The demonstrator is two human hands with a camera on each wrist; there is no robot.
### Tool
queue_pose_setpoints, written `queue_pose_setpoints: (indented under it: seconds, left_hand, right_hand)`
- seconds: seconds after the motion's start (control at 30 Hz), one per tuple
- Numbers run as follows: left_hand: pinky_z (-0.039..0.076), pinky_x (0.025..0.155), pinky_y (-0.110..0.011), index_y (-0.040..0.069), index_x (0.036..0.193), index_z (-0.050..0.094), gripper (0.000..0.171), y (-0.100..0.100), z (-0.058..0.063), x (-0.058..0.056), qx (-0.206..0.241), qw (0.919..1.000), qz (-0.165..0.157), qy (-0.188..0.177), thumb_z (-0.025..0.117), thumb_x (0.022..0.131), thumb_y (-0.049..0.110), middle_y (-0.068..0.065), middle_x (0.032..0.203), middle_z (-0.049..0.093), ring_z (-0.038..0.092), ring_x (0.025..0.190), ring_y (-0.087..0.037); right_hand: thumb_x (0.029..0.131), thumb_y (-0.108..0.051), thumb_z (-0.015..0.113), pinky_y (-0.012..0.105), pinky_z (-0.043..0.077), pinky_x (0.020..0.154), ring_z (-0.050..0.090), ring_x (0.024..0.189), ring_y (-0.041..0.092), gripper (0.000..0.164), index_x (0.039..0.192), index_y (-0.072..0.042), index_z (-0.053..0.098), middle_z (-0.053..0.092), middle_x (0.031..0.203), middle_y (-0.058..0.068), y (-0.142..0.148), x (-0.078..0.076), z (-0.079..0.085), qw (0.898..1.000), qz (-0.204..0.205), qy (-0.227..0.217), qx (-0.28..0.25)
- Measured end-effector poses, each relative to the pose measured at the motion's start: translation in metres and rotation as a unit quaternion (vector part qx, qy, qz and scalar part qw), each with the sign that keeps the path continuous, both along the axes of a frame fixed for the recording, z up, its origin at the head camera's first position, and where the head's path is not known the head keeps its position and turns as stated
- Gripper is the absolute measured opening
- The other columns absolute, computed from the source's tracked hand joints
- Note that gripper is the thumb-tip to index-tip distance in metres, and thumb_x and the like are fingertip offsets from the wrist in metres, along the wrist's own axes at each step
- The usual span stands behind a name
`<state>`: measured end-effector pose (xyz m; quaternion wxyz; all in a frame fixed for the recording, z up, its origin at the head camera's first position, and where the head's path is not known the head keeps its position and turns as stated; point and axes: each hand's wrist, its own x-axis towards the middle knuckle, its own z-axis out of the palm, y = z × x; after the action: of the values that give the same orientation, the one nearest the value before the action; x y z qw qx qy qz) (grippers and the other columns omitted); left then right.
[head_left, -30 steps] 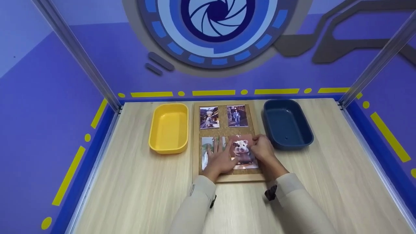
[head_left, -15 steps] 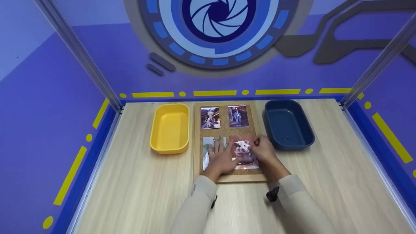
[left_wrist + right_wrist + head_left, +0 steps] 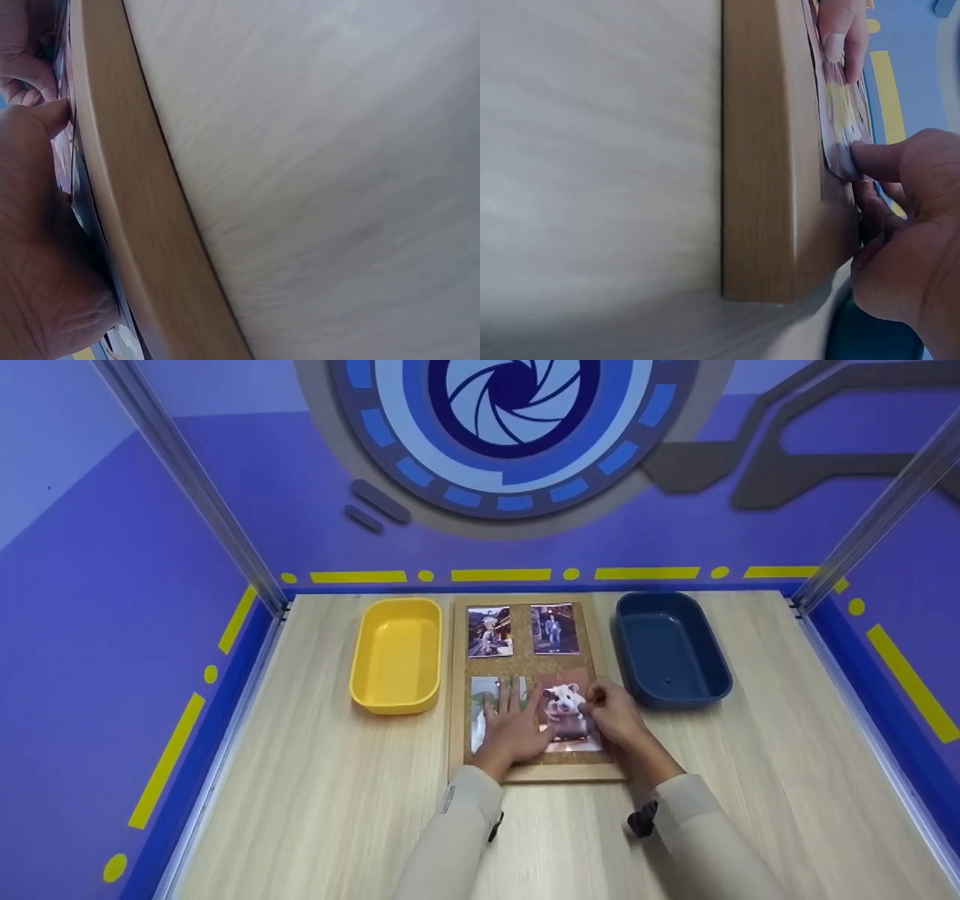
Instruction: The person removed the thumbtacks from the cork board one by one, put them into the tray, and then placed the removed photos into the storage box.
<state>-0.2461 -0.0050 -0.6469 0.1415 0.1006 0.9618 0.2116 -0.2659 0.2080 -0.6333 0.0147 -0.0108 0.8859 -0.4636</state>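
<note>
A cork board with a wooden frame (image 3: 454, 712) lies on the table and bears several photos. My left hand (image 3: 517, 735) rests with spread, straight fingers over the lower-left photo (image 3: 478, 727), covering much of it. Its thumb lies on the left part of the hamster photo (image 3: 566, 720) at lower right. With curled fingers, my right hand (image 3: 621, 720) pinches the right edge of that hamster photo. The right wrist view shows the right thumb (image 3: 881, 159) on the photo's face, near its corner; the fingers behind are partly hidden.
A yellow tray (image 3: 360, 660) stands left of the board and a dark blue tray (image 3: 724, 675) right of it. Two photos, one of a costumed figure (image 3: 490, 631) and one of a standing person (image 3: 555, 628), lie on the board's upper half. Printed walls enclose the table.
My right hand has slid slightly down the hamster photo's right edge, towards me. The left hand keeps its place on the board. The head view has shifted a little.
</note>
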Motion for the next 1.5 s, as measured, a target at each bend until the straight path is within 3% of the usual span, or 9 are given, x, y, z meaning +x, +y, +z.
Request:
queue_pose_setpoints:
  seconds: [0.2, 0.57, 0.83, 1.03, 1.23, 1.5]
  left_hand:
    - [-0.013, 0.132, -0.068, 0.035, 0.173, 0.007, 0.091, -0.002, 0.002, 0.002, -0.005, 1.0000, -0.001, 0.005, 0.047, 0.100, 0.072, -0.013, 0.180, -0.010, -0.014, 0.168, -0.037]
    - [-0.010, 0.133, -0.068, 0.032, 0.173, 0.016, 0.097, -0.010, 0.006, 0.004, 0.065, 0.9974, 0.028, 0.013, 0.063, 0.095, 0.069, -0.015, 0.182, -0.001, -0.007, 0.169, -0.039]
    - [0.001, 0.132, -0.073, 0.028, 0.167, 0.036, 0.093, -0.009, 0.014, 0.006, 0.089, 0.9936, 0.042, 0.056, 0.076, 0.090, 0.059, -0.024, 0.178, 0.017, 0.009, 0.168, -0.046]
    - [0.010, 0.133, -0.070, 0.024, 0.161, 0.047, 0.079, -0.010, 0.019, 0.006, 0.077, 0.9924, 0.026, 0.092, 0.076, 0.093, 0.051, -0.021, 0.173, 0.034, 0.023, 0.166, -0.041]
    - [0.018, 0.131, -0.070, 0.010, 0.149, 0.060, 0.065, -0.025, 0.026, 0.001, 0.111, 0.9839, 0.046, 0.133, 0.073, 0.096, 0.045, -0.020, 0.163, 0.050, 0.038, 0.159, -0.043]
    - [0.024, 0.130, -0.067, 0.007, 0.152, 0.057, 0.064, -0.056, 0.032, 0.002, 0.142, 0.9642, 0.084, 0.208, 0.075, 0.098, 0.037, -0.020, 0.160, 0.054, 0.042, 0.156, -0.042]
  right_hand:
    - [0.085, 0.011, 0.075, 0.020, 0.039, 0.067, 0.051, 0.080, 0.015, 0.022, 0.104, 0.004, 0.064, 0.059, 0.086, 0.010, -0.002, 0.001, -0.001, 0.999, 0.044, -0.004, -0.020]
    - [0.084, 0.002, 0.083, 0.023, 0.038, 0.067, 0.050, 0.079, 0.015, 0.028, 0.104, 0.003, 0.064, 0.059, 0.086, 0.011, -0.011, 0.002, 0.003, 0.999, 0.038, -0.004, 0.009]
    - [0.085, 0.002, 0.082, 0.024, 0.039, 0.068, 0.050, 0.079, 0.015, 0.028, 0.106, 0.002, 0.063, 0.058, 0.086, 0.010, -0.013, 0.000, 0.004, 0.999, 0.035, -0.019, 0.011]
    - [0.087, 0.002, 0.081, 0.025, 0.040, 0.068, 0.051, 0.082, 0.017, 0.027, 0.107, 0.002, 0.063, 0.058, 0.088, 0.010, -0.012, 0.000, 0.005, 0.999, 0.035, -0.022, 0.014]
    - [0.087, -0.001, 0.081, 0.027, 0.041, 0.071, 0.052, 0.085, 0.019, 0.029, 0.108, 0.001, 0.062, 0.057, 0.090, 0.009, -0.010, -0.001, 0.004, 0.999, 0.032, -0.028, 0.018]
    - [0.086, -0.003, 0.084, 0.027, 0.041, 0.071, 0.052, 0.083, 0.019, 0.029, 0.105, 0.000, 0.062, 0.057, 0.088, 0.008, -0.001, 0.001, 0.001, 0.999, 0.029, -0.026, 0.026]
